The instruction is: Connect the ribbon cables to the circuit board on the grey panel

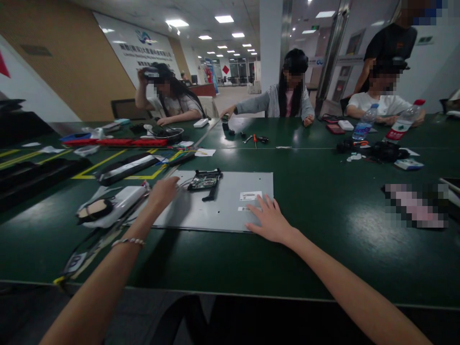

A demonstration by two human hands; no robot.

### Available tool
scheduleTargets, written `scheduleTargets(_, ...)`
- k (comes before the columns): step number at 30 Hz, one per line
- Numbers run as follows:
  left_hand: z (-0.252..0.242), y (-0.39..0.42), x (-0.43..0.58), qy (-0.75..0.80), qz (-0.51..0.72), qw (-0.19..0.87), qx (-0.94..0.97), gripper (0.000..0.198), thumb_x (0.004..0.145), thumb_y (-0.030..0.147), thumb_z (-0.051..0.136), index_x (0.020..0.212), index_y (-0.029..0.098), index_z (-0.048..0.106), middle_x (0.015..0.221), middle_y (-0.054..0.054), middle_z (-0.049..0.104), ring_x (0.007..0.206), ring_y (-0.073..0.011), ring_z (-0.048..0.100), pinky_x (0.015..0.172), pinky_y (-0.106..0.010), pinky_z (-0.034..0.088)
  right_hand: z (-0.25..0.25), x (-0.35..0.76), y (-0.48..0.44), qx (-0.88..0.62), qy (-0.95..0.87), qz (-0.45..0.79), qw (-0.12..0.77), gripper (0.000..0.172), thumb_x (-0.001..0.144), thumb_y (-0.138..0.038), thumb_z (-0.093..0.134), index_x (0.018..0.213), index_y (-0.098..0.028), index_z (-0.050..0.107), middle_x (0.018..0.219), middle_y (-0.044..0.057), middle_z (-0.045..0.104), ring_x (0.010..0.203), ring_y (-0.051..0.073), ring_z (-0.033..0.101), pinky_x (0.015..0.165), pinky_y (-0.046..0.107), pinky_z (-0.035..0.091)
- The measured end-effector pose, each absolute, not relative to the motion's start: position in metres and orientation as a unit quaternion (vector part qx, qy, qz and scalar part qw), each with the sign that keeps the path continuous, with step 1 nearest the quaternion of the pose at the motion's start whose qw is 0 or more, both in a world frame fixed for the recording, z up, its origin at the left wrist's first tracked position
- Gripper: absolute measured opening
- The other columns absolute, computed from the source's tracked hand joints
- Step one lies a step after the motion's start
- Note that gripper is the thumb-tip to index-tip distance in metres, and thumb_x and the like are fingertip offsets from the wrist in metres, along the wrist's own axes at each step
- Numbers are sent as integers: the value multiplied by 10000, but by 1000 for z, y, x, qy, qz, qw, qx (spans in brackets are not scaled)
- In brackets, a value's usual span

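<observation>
A flat grey panel (230,221) lies on the green table in front of me. On its upper left part sits a green circuit board with a black frame (206,180). From the board, thin cables (185,182) run left to the fingertips of my left hand (161,195), which is closed over the panel's left edge; the hand hides the rest of them. My right hand (269,219) rests open, fingers spread, on the panel's right edge beside a white label (250,195).
To the left are a white box with a black-strapped item (122,206), a long black case (125,167) and red strips (132,142). Small tools (255,139) lie across the table, two bottles (366,122) at the right. Several people are opposite me; a blurred pink item (413,206) lies right.
</observation>
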State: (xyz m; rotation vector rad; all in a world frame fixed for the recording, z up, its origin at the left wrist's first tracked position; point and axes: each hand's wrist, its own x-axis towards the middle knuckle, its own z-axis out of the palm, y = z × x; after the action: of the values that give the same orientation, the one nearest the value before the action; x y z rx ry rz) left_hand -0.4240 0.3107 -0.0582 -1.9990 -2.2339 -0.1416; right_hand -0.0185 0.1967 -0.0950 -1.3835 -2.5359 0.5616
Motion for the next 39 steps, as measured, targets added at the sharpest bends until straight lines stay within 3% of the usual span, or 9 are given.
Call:
scheduleTargets(5, -34, 342, -395, -696, -128, 138, -692, 486, 874, 39, 356, 1323, 70, 539, 1229, -164, 639, 1052, -215, 618, 973, -338, 413, -91, -18, 196, -468, -857, 197, 93, 726, 908, -674, 337, 1512, -273, 288, 1626, 74, 55, 1467, 340, -55, 1159, 535, 27)
scheduleTargets(10, -40, 381, -358, -654, -182, 97, -728, 470, 863, 70, 347, 1247, 84, 617, 1244, -119, 644, 1122, -204, 599, 1014, -303, 404, -92, -18, 195, -469, -856, 195, 94, 728, 904, -677, 348, 1509, -275, 296, 1624, 78, 67, 1468, 340, -44, 1159, 537, 32)
scheduleTargets(19, -82, 420, -355, -646, -82, 30, -758, 472, 871, 169, 346, 1240, 129, 638, 1270, -92, 636, 1166, -219, 589, 1014, -280, 414, -93, -20, 196, -474, -854, 194, 94, 721, 904, -658, 374, 1502, -261, 313, 1621, 95, 86, 1465, 367, -24, 1149, 557, 47)
scheduleTargets(27, -76, 420, -346, -568, -41, 16, -822, 497, 889, 204, 323, 1317, 144, 568, 1322, -68, 602, 1188, -191, 571, 1028, -246, 382, -92, -22, 195, -475, -853, 192, 97, 720, 905, -659, 372, 1501, -260, 319, 1620, 105, 81, 1465, 363, -21, 1145, 563, 48)
scheduleTargets(33, -70, 408, -335, -614, 10, 15, -789, 527, 921, 266, 343, 1423, 143, 445, 1257, -123, 638, 1093, -250, 631, 945, -299, 435, -93, -22, 196, -472, -854, 194, 94, 727, 903, -669, 360, 1506, -265, 307, 1622, 100, 67, 1466, 358, -32, 1147, 562, 46)
scheduleTargets(39, -69, 405, -331, -637, 16, 1, -771, 563, 883, 266, 378, 1431, 146, 423, 1279, -123, 624, 1108, -272, 624, 928, -302, 438, -95, -22, 197, -475, -853, 195, 95, 724, 900, -673, 361, 1504, -278, 306, 1624, 84, 65, 1467, 348, -39, 1150, 556, 35)
